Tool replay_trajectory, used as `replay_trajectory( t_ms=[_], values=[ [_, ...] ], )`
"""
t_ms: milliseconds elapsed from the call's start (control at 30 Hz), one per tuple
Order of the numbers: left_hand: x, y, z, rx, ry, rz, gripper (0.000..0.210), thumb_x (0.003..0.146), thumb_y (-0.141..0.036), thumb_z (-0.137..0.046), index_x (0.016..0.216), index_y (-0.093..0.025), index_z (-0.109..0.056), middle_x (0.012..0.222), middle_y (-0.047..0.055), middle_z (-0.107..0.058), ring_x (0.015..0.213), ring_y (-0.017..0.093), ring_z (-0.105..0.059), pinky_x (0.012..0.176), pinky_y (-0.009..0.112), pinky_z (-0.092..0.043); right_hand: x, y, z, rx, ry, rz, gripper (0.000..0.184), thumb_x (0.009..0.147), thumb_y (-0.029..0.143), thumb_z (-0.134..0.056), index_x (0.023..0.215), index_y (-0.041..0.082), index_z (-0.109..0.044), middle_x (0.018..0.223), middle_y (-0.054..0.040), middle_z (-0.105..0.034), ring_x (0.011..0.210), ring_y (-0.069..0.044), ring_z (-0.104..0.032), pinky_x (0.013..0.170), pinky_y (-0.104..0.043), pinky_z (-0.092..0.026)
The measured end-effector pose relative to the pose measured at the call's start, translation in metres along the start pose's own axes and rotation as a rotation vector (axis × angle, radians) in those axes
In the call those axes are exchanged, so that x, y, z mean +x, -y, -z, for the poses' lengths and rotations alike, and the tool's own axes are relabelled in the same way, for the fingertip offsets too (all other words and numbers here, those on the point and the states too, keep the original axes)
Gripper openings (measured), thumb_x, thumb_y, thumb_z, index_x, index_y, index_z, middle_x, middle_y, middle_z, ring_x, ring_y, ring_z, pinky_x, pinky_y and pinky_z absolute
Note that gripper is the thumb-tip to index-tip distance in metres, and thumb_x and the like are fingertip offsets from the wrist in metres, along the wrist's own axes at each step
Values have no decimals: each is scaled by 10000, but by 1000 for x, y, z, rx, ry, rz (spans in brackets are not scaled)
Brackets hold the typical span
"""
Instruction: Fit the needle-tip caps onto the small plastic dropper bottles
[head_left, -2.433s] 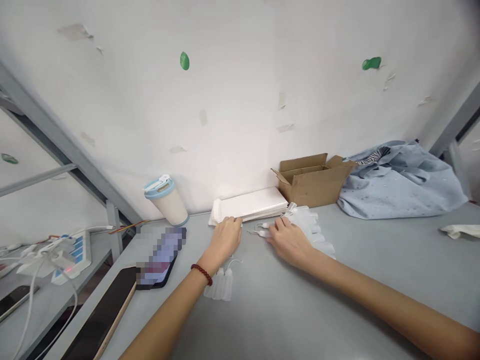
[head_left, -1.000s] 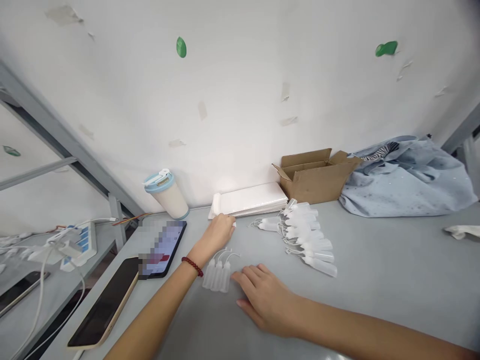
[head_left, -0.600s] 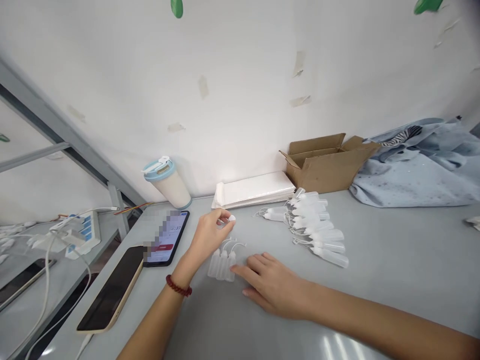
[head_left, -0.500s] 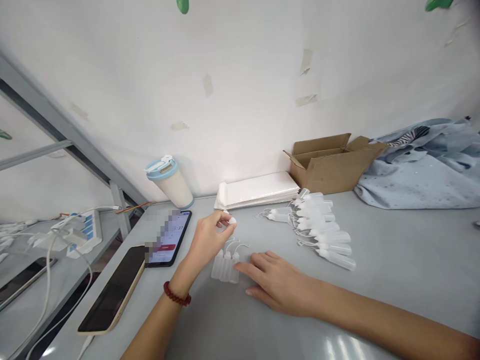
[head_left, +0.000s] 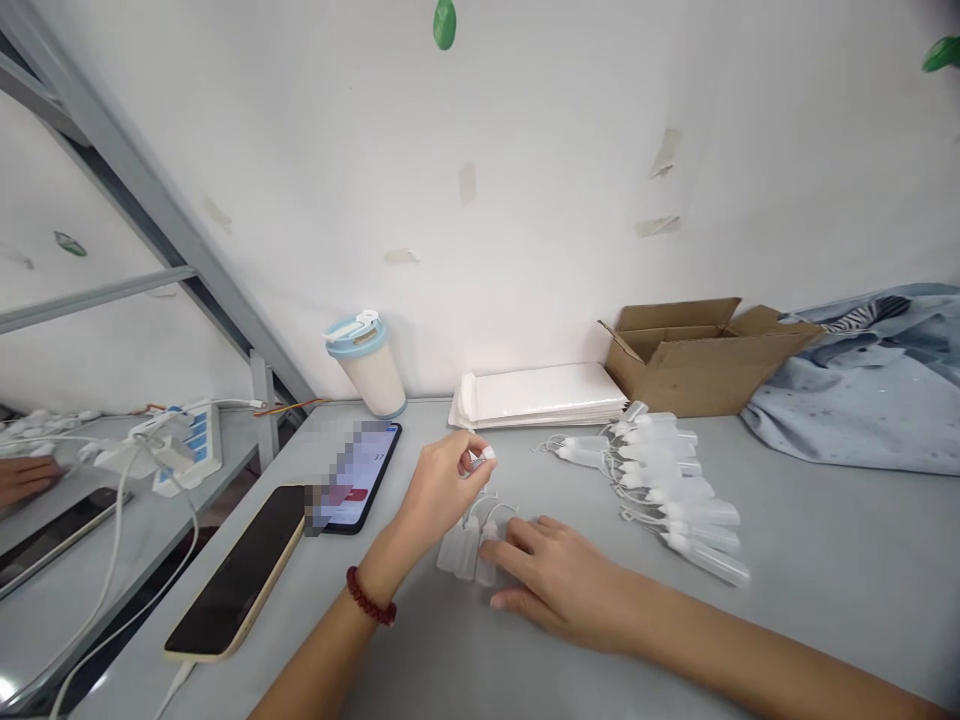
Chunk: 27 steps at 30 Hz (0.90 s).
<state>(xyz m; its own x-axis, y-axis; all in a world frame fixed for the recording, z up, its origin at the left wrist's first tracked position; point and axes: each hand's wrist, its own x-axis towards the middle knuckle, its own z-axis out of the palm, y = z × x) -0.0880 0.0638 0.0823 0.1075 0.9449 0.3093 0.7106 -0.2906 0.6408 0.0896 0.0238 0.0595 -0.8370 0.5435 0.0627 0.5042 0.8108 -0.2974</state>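
My left hand (head_left: pixel 444 485), a dark red braided bracelet on its wrist, pinches a small white piece (head_left: pixel 489 453) between thumb and fingertips; it is too small to name surely. Just below it, a few small clear plastic bottles (head_left: pixel 466 550) with looped white strings lie side by side on the grey table. My right hand (head_left: pixel 559 580) rests on the table with fingers apart, its index fingertip touching the rightmost of these bottles. Farther right, several similar stringed bottles (head_left: pixel 664 475) lie in a fanned pile.
Behind lie a stack of white envelopes (head_left: pixel 547 392), an open cardboard box (head_left: pixel 697 370) and pale blue cloth (head_left: pixel 870 410). A lidded cup (head_left: pixel 375 375) and two phones (head_left: pixel 240 570) are left. On the lower surface sit a power strip (head_left: pixel 191 450) and another hand (head_left: pixel 28 480).
The view has shifted, so most things appear farther right. My left hand keeps its pinch on the small white piece. My right index finger now overlaps the rightmost small bottle.
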Motion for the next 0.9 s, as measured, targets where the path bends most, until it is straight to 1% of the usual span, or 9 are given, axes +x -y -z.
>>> replay_trajectory(
  t_ms=[133,267,367,433,500,567,633,767,900],
  values=[
    [0,-2,0,-104,30,76,125,753,-251,-591,837,-169,-635,677,3,-620,650,153,-564,623,260,-450,0,2,-6,-20,2,-2,306,962,407,-401,1066,184,-584,843,-54,-605,655,-169,-541,675,-306,-430],
    [2,2,-2,-228,55,148,179,750,-295,-603,856,-154,-633,769,40,-656,729,174,-601,674,283,-482,-8,1,-7,-83,-58,-10,248,958,330,-417,979,183,-614,777,-51,-590,615,-165,-518,624,-293,-404],
    [1,-1,-2,-340,124,169,226,752,-329,-619,874,-139,-633,808,61,-665,761,183,-620,692,294,-504,-25,-8,-4,-158,-183,-21,243,951,268,-391,943,181,-619,746,-57,-568,593,-171,-500,575,-290,-388],
    [-2,-7,-2,-408,216,161,238,750,-337,-638,882,-139,-646,811,62,-674,758,182,-630,674,285,-512,-39,-17,-1,-162,-285,-27,263,950,222,-354,938,176,-613,742,-64,-557,594,-172,-496,555,-283,-384],
    [-6,-15,-3,-476,315,173,228,751,-334,-656,881,-146,-659,820,59,-681,764,182,-635,662,276,-512,-54,-25,0,-105,-371,-34,262,945,183,-334,938,175,-596,757,-68,-554,607,-166,-495,547,-271,-389],
    [-11,-23,-5,-554,397,212,212,757,-324,-666,882,-154,-663,843,57,-681,790,183,-632,685,279,-507,-65,-30,1,-12,-433,-37,231,935,158,-344,924,181,-573,777,-67,-551,628,-162,-496,556,-262,-401],
    [-16,-29,-7,-600,455,222,201,762,-315,-671,892,-161,-667,862,53,-673,816,185,-621,723,286,-498,-72,-32,3,126,-461,-48,183,923,149,-375,904,192,-551,791,-61,-550,654,-159,-506,576,-259,-415],
    [-24,-34,-11,-586,519,202,191,783,-301,-656,929,-179,-672,865,48,-657,817,184,-597,754,294,-482,-77,-25,11,534,-434,-149,108,890,152,-455,830,214,-520,794,-30,-583,704,-154,-550,650,-270,-440],
    [-29,-38,-11,-624,533,206,180,810,-294,-625,956,-196,-667,945,59,-659,885,199,-598,796,299,-476,-78,-19,16,990,-355,-289,129,907,260,-497,787,212,-506,786,-27,-617,805,-180,-593,733,-313,-452]
  ],
)
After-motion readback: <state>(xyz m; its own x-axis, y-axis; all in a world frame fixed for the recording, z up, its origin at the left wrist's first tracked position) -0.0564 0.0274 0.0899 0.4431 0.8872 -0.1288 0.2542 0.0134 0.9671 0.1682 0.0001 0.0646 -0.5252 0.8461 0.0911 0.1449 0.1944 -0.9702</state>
